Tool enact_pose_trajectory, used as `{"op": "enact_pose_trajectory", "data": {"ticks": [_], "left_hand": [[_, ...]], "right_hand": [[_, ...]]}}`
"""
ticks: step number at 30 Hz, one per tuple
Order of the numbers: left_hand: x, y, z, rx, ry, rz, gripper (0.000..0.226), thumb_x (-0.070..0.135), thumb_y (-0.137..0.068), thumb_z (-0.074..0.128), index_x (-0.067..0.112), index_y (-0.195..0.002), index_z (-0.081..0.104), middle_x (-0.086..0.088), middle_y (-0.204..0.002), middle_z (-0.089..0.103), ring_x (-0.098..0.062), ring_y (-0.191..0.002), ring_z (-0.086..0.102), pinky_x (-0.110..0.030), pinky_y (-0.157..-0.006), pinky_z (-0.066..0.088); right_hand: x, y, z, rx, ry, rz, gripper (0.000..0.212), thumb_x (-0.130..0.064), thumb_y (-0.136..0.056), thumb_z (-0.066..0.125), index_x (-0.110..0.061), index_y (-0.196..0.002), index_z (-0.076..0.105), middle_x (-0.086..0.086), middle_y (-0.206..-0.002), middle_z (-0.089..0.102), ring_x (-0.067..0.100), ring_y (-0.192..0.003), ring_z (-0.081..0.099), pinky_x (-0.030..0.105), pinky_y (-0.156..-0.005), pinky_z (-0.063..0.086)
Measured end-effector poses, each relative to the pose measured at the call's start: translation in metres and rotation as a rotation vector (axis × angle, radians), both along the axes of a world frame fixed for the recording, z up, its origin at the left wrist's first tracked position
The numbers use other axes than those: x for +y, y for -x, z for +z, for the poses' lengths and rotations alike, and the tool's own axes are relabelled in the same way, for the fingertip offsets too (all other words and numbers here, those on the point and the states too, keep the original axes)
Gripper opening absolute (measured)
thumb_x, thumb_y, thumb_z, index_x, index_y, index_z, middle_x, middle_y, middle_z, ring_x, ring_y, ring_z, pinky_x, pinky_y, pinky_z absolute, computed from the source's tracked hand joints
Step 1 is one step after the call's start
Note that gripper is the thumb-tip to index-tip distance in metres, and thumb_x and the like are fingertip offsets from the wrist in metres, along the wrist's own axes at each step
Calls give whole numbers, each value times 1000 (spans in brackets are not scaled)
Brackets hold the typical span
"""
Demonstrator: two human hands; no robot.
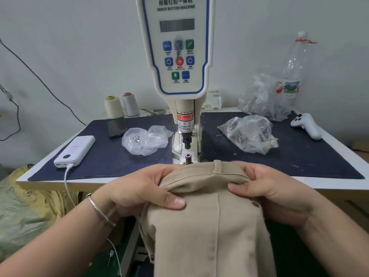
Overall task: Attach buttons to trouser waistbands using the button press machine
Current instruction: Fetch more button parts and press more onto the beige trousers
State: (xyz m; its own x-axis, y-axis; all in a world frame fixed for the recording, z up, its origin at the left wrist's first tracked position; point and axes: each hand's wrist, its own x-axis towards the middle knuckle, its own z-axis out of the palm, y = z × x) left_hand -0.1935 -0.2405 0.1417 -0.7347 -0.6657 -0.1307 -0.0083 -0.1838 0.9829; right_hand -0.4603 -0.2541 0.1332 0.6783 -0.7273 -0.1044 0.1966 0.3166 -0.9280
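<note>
Button machine reads "SERVO BUTTON MACHINE"; red label "WARNING".

Looks like a small garment workshop: a servo button machine bolted on a work table with a denim cover, thread cones at the back, bags of metal buttons and tan trousers at the front edge.

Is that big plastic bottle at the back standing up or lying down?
Standing up. The bottle rises with its white cap on top, against the wall behind the plastic bags.
</note>
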Motion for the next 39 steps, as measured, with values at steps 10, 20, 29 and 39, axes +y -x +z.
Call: {"op": "enact_pose_trajectory", "data": {"ticks": [10, 20, 29, 39], "left_hand": [[13, 17, -8, -514, 125, 474, 61, 61, -78, 64, 1, -74, 55, -6, -62, 44, -13, -49, 35, -25, -46, 27], [-32, 3, -21, -914, 243, 597, 58, 66, -92, 49, 14, -67, 55, 0, -58, 52, -14, -49, 44, -30, -60, 35], [-104, -13, -33, -1035, 238, 691, 69, 68, -94, 46, 4, -94, 72, -6, -92, 71, -18, -84, 65, -28, -74, 46], [-116, -24, -66, -805, 415, 696, 50, 42, -97, 59, 20, -59, 35, 8, -50, 33, -6, -43, 29, -20, -44, 24]], "right_hand": [[8, -22, -4, 411, 130, -363, 42, -44, -85, 63, -3, -78, 63, 8, -70, 60, 13, -63, 55, 18, -52, 43], [-53, -38, -16, 471, 234, -290, 33, -32, -86, 70, -3, -78, 57, 7, -64, 49, 11, -53, 45, 20, -50, 38], [-116, -52, -24, 555, 242, -283, 44, -33, -90, 66, -18, -62, 37, 3, -61, 36, 14, -56, 35, 28, -56, 30], [-139, -57, -52, 831, 653, -420, 53, -44, -94, 56, -19, -56, 28, -10, -44, 31, 4, -39, 33, 16, -44, 30]]}}
